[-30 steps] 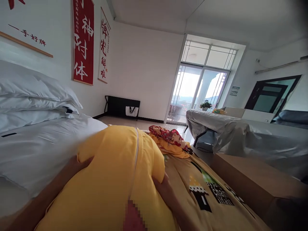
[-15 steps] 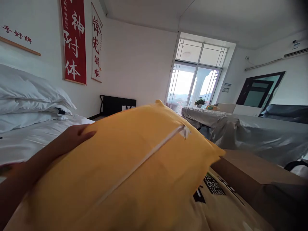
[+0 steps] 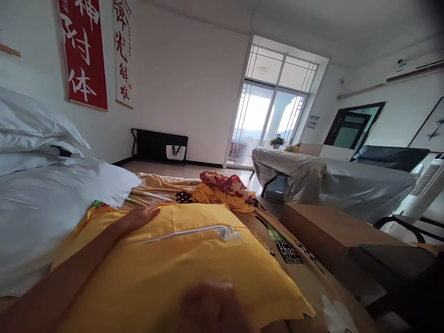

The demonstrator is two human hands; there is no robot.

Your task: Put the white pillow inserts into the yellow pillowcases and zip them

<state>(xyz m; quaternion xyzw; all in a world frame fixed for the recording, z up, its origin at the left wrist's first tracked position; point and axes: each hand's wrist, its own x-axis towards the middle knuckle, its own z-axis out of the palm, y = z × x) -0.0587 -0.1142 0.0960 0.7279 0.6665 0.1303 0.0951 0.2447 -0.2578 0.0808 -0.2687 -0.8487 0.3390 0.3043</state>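
1. The yellow pillow [image 3: 194,259] lies on the bed [image 3: 48,203], near its right edge.
2. The left hand [image 3: 140,216] rests flat and unclenched on it.
3. The right hand [image 3: 211,305] is blurred; its grip cannot be told.
4. The printed quilt [image 3: 294,252] shows writing, illegible.

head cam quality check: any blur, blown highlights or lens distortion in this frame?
Head view: balcony door blown out to near white; right hand at the bottom edge is smeared and out of focus; left hand on the yellow pillow is sharp; wide-angle bend tilts the walls and the red banner; corners vignette dark on the right.
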